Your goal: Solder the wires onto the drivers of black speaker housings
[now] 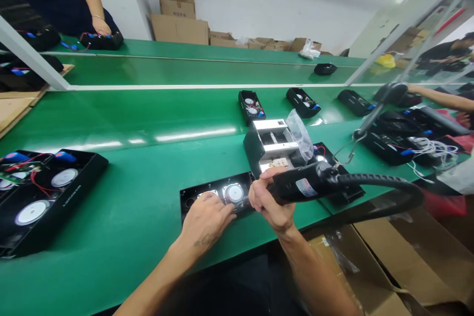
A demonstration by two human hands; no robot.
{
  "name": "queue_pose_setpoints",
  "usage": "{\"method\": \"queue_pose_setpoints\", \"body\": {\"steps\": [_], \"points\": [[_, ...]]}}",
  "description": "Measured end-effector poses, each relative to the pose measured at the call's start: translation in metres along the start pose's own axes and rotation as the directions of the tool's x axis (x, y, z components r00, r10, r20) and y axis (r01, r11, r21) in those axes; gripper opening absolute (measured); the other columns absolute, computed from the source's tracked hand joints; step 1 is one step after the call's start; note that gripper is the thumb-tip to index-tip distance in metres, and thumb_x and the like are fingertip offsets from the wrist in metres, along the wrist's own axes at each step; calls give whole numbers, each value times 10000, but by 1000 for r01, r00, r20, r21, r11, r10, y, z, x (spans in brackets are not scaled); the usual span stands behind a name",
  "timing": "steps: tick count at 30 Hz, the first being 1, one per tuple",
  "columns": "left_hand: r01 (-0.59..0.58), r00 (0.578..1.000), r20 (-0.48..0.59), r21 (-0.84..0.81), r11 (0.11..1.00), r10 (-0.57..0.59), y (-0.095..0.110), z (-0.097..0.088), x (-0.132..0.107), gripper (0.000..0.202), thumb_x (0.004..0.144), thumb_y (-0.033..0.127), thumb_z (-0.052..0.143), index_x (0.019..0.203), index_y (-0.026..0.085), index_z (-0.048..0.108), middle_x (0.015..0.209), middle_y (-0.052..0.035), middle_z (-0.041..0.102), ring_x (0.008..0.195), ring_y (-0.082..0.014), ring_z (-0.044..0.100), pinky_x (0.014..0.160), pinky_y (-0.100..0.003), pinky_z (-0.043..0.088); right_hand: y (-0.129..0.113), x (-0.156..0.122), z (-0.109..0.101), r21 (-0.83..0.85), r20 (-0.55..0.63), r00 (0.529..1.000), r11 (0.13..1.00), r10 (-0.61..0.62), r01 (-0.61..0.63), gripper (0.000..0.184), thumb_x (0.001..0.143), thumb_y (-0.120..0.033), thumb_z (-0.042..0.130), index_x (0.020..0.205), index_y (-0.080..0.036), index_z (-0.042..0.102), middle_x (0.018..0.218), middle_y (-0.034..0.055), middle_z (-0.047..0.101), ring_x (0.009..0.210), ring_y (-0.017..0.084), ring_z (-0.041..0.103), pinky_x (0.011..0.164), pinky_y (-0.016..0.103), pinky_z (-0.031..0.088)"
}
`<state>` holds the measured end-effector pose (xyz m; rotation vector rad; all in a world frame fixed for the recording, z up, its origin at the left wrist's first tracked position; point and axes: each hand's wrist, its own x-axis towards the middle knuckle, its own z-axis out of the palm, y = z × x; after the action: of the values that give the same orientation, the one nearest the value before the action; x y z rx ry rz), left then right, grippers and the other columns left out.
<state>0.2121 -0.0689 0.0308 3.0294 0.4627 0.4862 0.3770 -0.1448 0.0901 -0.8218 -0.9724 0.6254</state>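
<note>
My left hand (206, 219) lies flat, fingers stretched, on a black speaker panel (217, 192) with round silver drivers near the green bench's front edge. My right hand (269, 202) is wrapped round a black electric screwdriver (303, 185), which lies nearly level over the panel's right end, its thick cable (385, 187) curving off to the right. Just behind stands a small grey parts box (272, 145) with a clear plastic bag (300, 133) at its side.
Open black speaker housings (52, 192) sit at the left, and others (252, 106) line the belt (148, 118) behind. Another person's arm (94, 5) works at the far left; a second person's arm (440, 98) reaches in at right. Cardboard boxes (179, 19) stack by the wall.
</note>
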Motion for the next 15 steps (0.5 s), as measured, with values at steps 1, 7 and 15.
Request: {"method": "queue_pose_setpoints", "body": {"steps": [1,7,15], "points": [[-3,1000,-1,-2,1000,3,0,0,0,219,1057,335,558,971,220,723,743,-24,721,730,-225,647,790,-400,443,0,0,0,-6,-7,1000,1000,4,-4,190,972,-184,667,1108,-268,564,579,-128,488,407,65,450,438,204,417],[-1,1000,-10,-11,1000,1,0,1,-1,213,1055,332,564,973,219,724,745,-24,721,736,-226,654,809,-406,451,1,1,1,-61,-26,999,998,23,-25,187,963,-258,685,1082,-271,541,556,-134,474,387,74,442,423,213,415],[-1,1000,0,-1,1000,1,0,-3,0,215,1059,343,558,981,231,724,747,-21,729,732,-218,652,797,-398,457,-2,1,2,-93,-8,1000,995,30,-30,195,962,-269,690,1068,-269,526,561,-131,475,392,79,456,422,222,411]]}}
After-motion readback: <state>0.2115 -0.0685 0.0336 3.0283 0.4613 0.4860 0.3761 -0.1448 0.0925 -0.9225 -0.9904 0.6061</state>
